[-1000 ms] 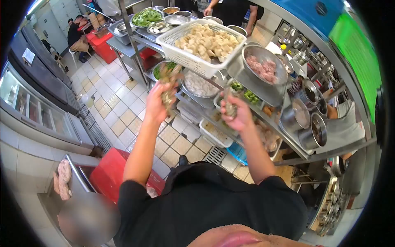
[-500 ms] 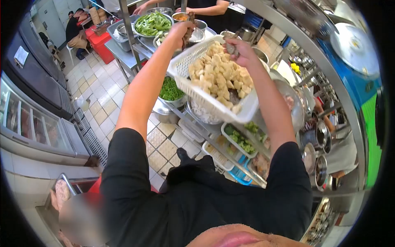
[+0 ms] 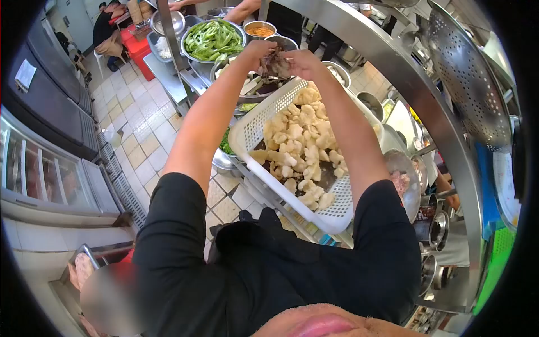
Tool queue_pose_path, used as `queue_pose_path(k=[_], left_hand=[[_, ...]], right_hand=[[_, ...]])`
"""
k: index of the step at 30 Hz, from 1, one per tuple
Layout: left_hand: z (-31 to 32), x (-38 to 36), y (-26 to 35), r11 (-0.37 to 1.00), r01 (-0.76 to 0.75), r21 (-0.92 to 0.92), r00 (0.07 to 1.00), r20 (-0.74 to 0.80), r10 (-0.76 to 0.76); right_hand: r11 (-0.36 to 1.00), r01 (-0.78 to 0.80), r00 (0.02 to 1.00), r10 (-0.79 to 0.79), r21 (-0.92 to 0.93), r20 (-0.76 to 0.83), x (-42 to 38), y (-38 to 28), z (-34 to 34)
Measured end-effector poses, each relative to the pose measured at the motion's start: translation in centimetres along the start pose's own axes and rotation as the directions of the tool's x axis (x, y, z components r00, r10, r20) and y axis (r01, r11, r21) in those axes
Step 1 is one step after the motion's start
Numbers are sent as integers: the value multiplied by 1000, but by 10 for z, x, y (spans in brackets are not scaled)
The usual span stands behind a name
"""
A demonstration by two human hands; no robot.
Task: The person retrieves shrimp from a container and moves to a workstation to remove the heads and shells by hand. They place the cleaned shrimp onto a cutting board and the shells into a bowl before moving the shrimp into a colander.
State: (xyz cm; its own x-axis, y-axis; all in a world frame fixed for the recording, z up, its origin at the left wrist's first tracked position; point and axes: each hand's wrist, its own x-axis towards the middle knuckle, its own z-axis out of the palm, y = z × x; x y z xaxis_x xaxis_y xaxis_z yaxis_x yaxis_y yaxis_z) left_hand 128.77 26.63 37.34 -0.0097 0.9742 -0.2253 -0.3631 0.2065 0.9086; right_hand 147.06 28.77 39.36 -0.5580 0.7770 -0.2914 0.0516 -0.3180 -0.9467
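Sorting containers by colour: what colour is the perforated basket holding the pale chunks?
White, seen clearly in the head view: the basket under the pale chunks.

Both arms outstretched, left hand and right hand together, fingers closed.

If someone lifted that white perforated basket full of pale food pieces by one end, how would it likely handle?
The white basket is probably thin plastic, so it may flex under its load. The pale pieces lie heaped and loose, so they would likely slide toward the lower end. It already sits tilted, with its near corner past the shelf edge, so a push could tip it.
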Motion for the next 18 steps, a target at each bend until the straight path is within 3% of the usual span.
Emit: queue_pose_path(k=[1, 2, 3, 4, 5, 7, 9, 12, 15, 18], left_hand=[[-4, 6, 0, 995, 36, -97, 997, 75, -28], [3, -37, 12, 989, -146, 18, 987, 67, 144], [-6, -32, 10, 981, -166, 102, 985, 63, 161], [-17, -23, 7, 965, -187, 184, 982, 59, 179], [-28, -12, -1, 896, -327, 299, 945, 81, 318], [-49, 9, -16, 656, -544, 523, 809, 118, 576], [-33, -43, -2, 703, -346, 622, 844, -120, 522], [-50, -36, -22, 349, -234, 907, 695, -95, 713], [-60, -11, -38, 749, -34, 662, 934, -245, 259], [-65, -10, -41, 765, -62, 641, 947, -204, 248]], right_hand=[[999, 44, 998, -42, 27, -38, 4, 4, -10], [995, 87, 994, -83, 48, -78, 7, 8, -22], [990, 128, 986, -120, 65, -116, 6, 10, -27], [986, 142, 967, -157, -86, -199, 5, 12, -31], [961, 143, 940, -206, -236, -272, -2, 12, -30], [881, 113, 911, -277, -460, -307, -3, 12, -31], [793, 85, 920, -295, -603, -259, 7, 18, -39], [849, -55, 941, -132, -526, -312, 23, 14, -45], [861, -79, 945, -97, -503, -313, 32, 16, -45], [893, -46, 975, -58, -449, -215, 23, 11, -37]])
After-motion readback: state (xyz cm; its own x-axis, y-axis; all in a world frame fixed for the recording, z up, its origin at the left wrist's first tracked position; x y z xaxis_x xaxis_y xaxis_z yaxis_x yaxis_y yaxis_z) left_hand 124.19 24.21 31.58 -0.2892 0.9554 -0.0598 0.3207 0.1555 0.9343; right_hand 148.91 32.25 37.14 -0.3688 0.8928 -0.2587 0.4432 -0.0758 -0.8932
